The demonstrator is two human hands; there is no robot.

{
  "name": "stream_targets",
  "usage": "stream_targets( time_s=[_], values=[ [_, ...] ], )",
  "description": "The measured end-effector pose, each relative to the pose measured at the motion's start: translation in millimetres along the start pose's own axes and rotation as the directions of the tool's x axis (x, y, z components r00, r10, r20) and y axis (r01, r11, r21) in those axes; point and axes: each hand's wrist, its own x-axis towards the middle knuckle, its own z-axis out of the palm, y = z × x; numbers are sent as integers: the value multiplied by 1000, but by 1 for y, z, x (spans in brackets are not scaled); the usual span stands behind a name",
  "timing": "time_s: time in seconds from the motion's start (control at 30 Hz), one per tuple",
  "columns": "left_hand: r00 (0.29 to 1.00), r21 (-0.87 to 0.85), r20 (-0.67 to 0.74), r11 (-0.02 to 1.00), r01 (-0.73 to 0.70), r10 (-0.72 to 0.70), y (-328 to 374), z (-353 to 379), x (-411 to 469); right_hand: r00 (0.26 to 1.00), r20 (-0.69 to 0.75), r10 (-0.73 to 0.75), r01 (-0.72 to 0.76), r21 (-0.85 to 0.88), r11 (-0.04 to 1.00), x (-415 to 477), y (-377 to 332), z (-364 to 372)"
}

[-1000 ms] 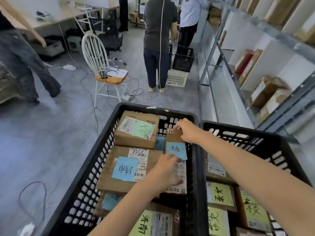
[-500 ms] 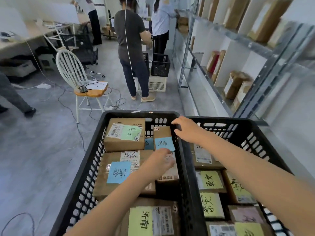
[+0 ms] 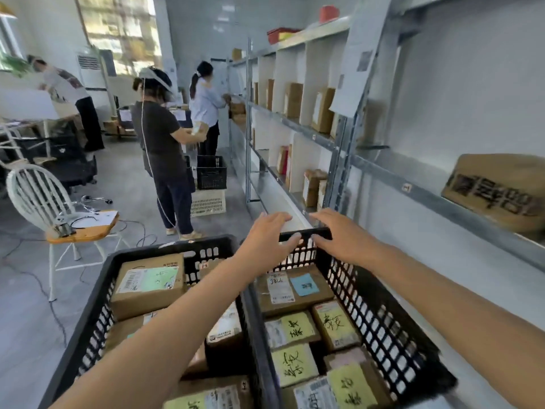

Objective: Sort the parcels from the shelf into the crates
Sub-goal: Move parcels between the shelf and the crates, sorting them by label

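Two black crates stand side by side before me, both full of cardboard parcels with coloured notes. The left crate (image 3: 97, 314) holds a box with a green note (image 3: 149, 283). The right crate (image 3: 383, 317) holds a parcel with a blue note (image 3: 292, 286) and several with yellow notes (image 3: 293, 327). My left hand (image 3: 265, 236) and my right hand (image 3: 339, 234) hover over the right crate's far rim, fingers extended, holding nothing. On the shelf (image 3: 413, 187) at right lies a brown parcel with black writing (image 3: 498, 187).
More boxes (image 3: 323, 109) stand in the shelf bays further along. Two people (image 3: 165, 149) sort parcels by stacked crates (image 3: 211, 184) in the aisle. A white chair (image 3: 59, 219) with cables stands at left; wires trail on the grey floor.
Both hands have left the parcel in the left crate and moved over the right crate's far rim. My view has swung up and right toward the shelf.
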Motion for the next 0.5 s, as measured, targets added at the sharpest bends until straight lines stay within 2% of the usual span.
stream_targets(
  time_s=[0.1, 0.2, 0.5],
  values=[
    [997, -104, 13, 992, -70, 71, 56, 3, 15, 988, -142, 55, -62, -43, 997, -32, 21, -48],
    [978, -126, 6, 970, -207, 209, 113, 11, 27, 954, -274, 124, -146, -60, 987, -73, 36, -93],
    [872, -277, -35, 833, -479, 489, 291, 41, 28, 823, -505, 261, -390, -167, 906, -241, 59, -203]
  ],
)
